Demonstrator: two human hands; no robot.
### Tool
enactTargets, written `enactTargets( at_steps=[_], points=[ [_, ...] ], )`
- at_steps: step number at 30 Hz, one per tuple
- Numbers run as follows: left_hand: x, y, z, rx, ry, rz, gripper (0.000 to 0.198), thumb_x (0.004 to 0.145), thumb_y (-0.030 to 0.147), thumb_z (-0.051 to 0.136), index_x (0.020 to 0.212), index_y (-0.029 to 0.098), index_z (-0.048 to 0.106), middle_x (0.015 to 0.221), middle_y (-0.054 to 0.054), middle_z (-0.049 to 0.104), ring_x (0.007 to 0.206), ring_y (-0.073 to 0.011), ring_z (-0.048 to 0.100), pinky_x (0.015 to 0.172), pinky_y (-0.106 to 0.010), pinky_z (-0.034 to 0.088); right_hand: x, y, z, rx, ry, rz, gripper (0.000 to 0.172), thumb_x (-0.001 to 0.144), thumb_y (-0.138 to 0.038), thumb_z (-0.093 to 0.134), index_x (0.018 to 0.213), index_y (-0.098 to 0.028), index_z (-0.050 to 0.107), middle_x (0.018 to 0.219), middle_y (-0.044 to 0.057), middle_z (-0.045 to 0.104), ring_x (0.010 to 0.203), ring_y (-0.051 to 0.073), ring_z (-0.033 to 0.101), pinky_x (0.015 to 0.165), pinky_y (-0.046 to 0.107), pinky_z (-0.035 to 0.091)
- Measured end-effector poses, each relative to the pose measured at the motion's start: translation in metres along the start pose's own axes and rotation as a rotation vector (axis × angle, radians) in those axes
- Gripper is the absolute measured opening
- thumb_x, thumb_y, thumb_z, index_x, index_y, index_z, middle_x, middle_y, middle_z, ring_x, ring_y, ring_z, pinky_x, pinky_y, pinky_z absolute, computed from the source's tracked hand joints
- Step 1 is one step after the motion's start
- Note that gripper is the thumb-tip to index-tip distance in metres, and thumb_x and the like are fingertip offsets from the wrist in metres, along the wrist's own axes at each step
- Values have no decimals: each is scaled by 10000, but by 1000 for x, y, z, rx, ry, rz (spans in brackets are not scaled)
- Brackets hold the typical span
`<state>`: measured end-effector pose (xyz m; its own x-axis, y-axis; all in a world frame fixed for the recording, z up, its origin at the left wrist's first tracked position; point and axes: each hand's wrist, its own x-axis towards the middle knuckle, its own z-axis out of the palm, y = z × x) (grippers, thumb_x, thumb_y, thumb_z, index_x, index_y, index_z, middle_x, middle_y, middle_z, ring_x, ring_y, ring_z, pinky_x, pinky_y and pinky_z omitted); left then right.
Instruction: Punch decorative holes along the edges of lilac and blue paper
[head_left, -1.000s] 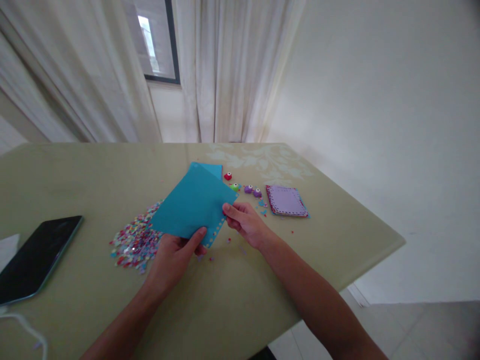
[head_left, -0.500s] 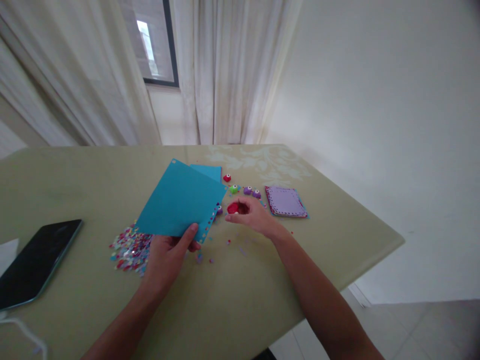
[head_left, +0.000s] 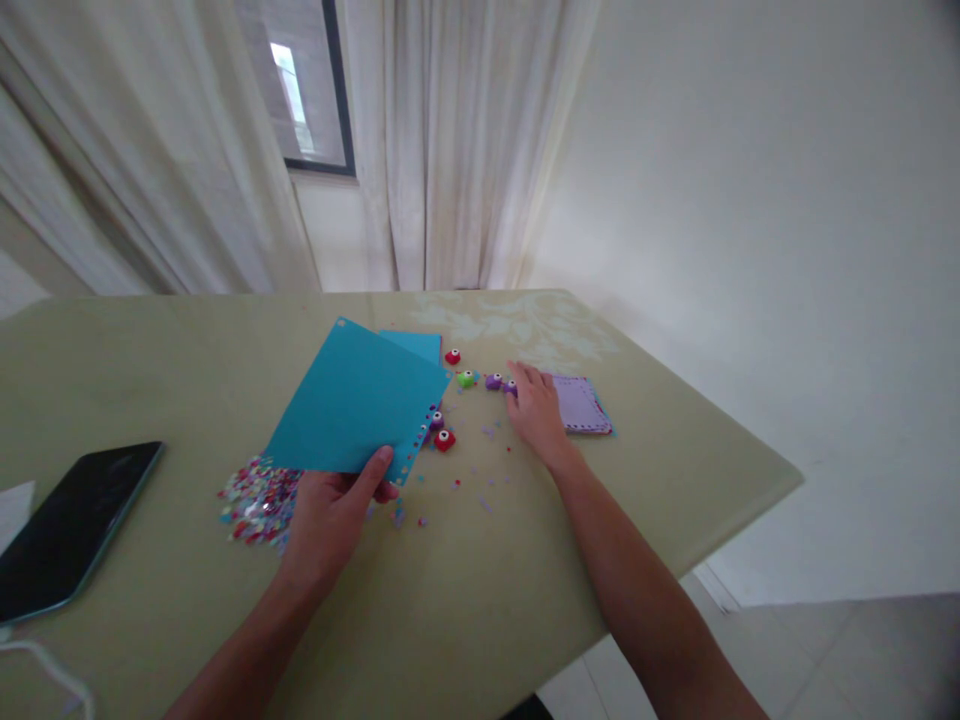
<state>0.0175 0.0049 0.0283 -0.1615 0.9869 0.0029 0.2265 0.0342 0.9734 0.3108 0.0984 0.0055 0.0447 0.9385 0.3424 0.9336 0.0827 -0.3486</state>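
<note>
My left hand [head_left: 330, 515] pinches the lower edge of a teal paper sheet [head_left: 356, 400] that has a row of punched holes along its right side; the sheet is held tilted above the table. My right hand [head_left: 536, 405] lies flat with fingers stretched out, reaching toward a small purple punch [head_left: 493, 381] and resting at the edge of a lilac square pad [head_left: 579, 404]. A red punch [head_left: 445, 440] and another purple punch [head_left: 436, 421] sit on the table just right of the sheet. A green punch [head_left: 466, 379] and a second red punch [head_left: 452, 356] lie farther back.
A pile of coloured paper confetti [head_left: 259, 498] lies left of my left hand. A dark phone [head_left: 71, 530] rests near the left edge of the beige table [head_left: 465, 590]. A second teal sheet [head_left: 416, 343] lies behind the held one. Curtains and a window stand behind.
My right hand let go of the sheet, set a red punch down beside it, and moved right toward the purple punches and lilac pad. My left hand shifted the sheet slightly left.
</note>
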Motion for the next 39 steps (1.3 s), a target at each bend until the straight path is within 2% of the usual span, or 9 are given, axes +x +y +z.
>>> enactTargets(
  at_steps=[2, 5, 9, 12, 15, 20, 25, 33, 39],
  points=[
    [0, 0, 0, 0, 5, 2, 368, 756, 565, 742, 616, 227, 708, 538, -38, 706, 525, -232, 692, 540, -309, 548, 2, 9, 0, -122, -68, 22, 541, 944, -78, 540, 1468, -161, 644, 1474, 224, 654, 1354, 410, 556, 1093, 543, 448],
    [1, -3, 0, 14, 18, 6, 385, 758, 580, 736, 607, 227, 717, 555, -49, 724, 532, -231, 697, 558, -313, 548, 1, 15, 0, -156, -133, 14, 374, 935, -90, 594, 1268, -158, 750, 1275, 225, 734, 1220, 397, 629, 1020, 491, 479],
    [2, -5, 0, 41, 15, -12, 431, 752, 610, 727, 564, 223, 722, 571, -66, 739, 537, -228, 698, 583, -319, 552, -1, 10, -6, -64, -92, 5, 210, 903, -132, 675, 1085, -196, 760, 1151, 172, 738, 1114, 333, 658, 962, 435, 493],
    [2, -2, -1, 30, 18, -8, 435, 750, 615, 733, 564, 222, 725, 562, -60, 732, 529, -225, 689, 575, -316, 548, -4, -6, -11, 322, -71, 23, 185, 864, -178, 711, 1045, -205, 686, 1068, 106, 739, 954, 248, 681, 880, 393, 519],
    [1, -1, -2, 38, 10, 8, 427, 761, 603, 733, 568, 222, 727, 532, -46, 707, 510, -219, 673, 572, -316, 547, -12, -33, -11, 853, -154, 27, 283, 850, -320, 778, 1056, -225, 608, 1020, 59, 739, 828, 189, 684, 778, 348, 538],
    [1, -5, -1, 54, -3, 29, 428, 776, 588, 726, 558, 220, 720, 529, -46, 703, 489, -210, 653, 551, -311, 534, -32, -75, -10, 1185, -203, 22, 418, 774, -401, 904, 1005, -241, 596, 955, 23, 722, 823, 174, 693, 752, 321, 556],
    [2, -7, 1, 33, 0, 11, 397, 750, 588, 745, 608, 217, 736, 522, -34, 696, 494, -221, 656, 523, -306, 520, -40, -87, -8, 1225, -193, 38, 433, 755, -389, 926, 1002, -247, 599, 951, 14, 730, 798, 175, 713, 720, 318, 581],
    [2, -7, -2, 74, 5, 6, 405, 760, 594, 725, 592, 225, 732, 554, -41, 725, 526, -234, 685, 545, -312, 526, -35, -80, -6, 1174, -110, 76, 421, 755, -390, 928, 1002, -247, 618, 955, 19, 750, 803, 183, 730, 730, 332, 590],
    [1, -8, -2, 74, -14, 14, 427, 771, 614, 731, 622, 214, 741, 547, -44, 720, 514, -229, 674, 525, -306, 510, -37, -84, -6, 1218, -151, 57, 427, 739, -367, 940, 1002, -248, 626, 931, 13, 752, 794, 184, 731, 709, 325, 595]
  ],
)
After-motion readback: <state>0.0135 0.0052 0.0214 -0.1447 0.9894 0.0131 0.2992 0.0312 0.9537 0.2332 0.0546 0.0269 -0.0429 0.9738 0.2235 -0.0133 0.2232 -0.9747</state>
